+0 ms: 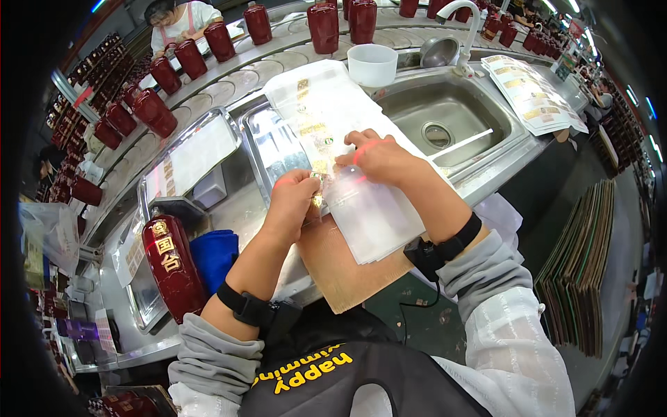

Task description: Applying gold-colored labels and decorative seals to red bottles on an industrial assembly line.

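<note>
My left hand (pixel 295 201) is closed, its thumb and finger pinching a small gold-printed label (pixel 317 201) at the left edge of a white paper sheet (pixel 379 219). Over the top of that sheet my right hand (pixel 379 160) has its fingers curled at the paper, close to the left fingertips. How firmly it grips is partly hidden. Beneath the sheet lies a tan board (pixel 337 278), sticking out over the counter's front edge. Larger white sheets with gold prints (pixel 299 94) spread beyond my hands. Left of my left forearm, a dark red bottle (pixel 170 267) leans beside a blue cloth (pixel 214 257).
A metal sink (pixel 479 115) with a white faucet (pixel 472 35) lies right; a white tub (pixel 372 66) stands by its rim. More printed sheets (pixel 535 94) rest farther right. Several red bottles (pixel 323 28) line a curved conveyor (pixel 243 76). A person (pixel 184 24) sits beyond it.
</note>
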Available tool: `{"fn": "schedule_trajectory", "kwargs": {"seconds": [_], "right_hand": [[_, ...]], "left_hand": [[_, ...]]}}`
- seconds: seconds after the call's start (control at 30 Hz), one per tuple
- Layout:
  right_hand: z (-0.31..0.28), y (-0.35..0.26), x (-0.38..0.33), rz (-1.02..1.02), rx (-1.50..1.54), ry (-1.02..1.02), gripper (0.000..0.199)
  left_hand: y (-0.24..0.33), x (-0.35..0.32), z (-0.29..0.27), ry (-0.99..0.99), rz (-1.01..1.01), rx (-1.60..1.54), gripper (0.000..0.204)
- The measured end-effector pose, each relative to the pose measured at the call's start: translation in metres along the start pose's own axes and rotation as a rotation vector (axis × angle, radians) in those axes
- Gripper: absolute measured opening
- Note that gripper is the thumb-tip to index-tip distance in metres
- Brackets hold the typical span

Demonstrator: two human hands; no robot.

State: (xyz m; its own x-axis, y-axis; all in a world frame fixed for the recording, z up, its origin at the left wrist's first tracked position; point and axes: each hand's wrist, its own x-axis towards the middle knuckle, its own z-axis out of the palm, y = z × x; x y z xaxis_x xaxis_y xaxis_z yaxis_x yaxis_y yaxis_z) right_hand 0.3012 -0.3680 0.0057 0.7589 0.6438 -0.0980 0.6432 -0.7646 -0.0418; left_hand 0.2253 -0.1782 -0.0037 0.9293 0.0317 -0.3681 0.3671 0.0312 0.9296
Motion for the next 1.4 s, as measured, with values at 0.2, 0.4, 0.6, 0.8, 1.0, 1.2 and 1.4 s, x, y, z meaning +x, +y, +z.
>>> {"fn": "schedule_trajectory", "kwargs": {"seconds": [0.2,0.4,0.6,0.8,1.0,1.2,1.4], "right_hand": [[0.003,-0.003,0.002,0.008,-0.013,-0.022,0.043],[0.004,-0.001,0.004,0.022,-0.002,-0.030,0.042],[-0.001,0.016,-0.001,-0.088,0.296,0.129,0.038],[-0.040,-0.018,-0.017,-0.332,1.200,-0.231,0.059],[-0.029,-0.045,-0.005,-0.637,1.045,-0.363,0.068],[-0.039,-0.089,0.011,-0.756,1.171,-0.448,0.073],[-0.051,-0.101,0.019,-0.825,1.251,-0.306,0.017]], "left_hand": [[-0.018,0.003,0.002,0.284,0.494,0.628,0.021],[-0.009,-0.010,0.004,0.110,0.373,0.396,0.025],[0.028,-0.048,-0.008,-0.207,0.190,0.012,0.034],[0.047,-0.086,-0.032,-0.400,0.144,0.052,0.041],[0.053,-0.104,-0.059,-0.430,0.212,0.170,0.041],[0.065,-0.125,-0.093,-0.469,0.341,0.264,0.046],[0.067,-0.141,-0.128,-0.347,0.412,0.354,0.046]]}}
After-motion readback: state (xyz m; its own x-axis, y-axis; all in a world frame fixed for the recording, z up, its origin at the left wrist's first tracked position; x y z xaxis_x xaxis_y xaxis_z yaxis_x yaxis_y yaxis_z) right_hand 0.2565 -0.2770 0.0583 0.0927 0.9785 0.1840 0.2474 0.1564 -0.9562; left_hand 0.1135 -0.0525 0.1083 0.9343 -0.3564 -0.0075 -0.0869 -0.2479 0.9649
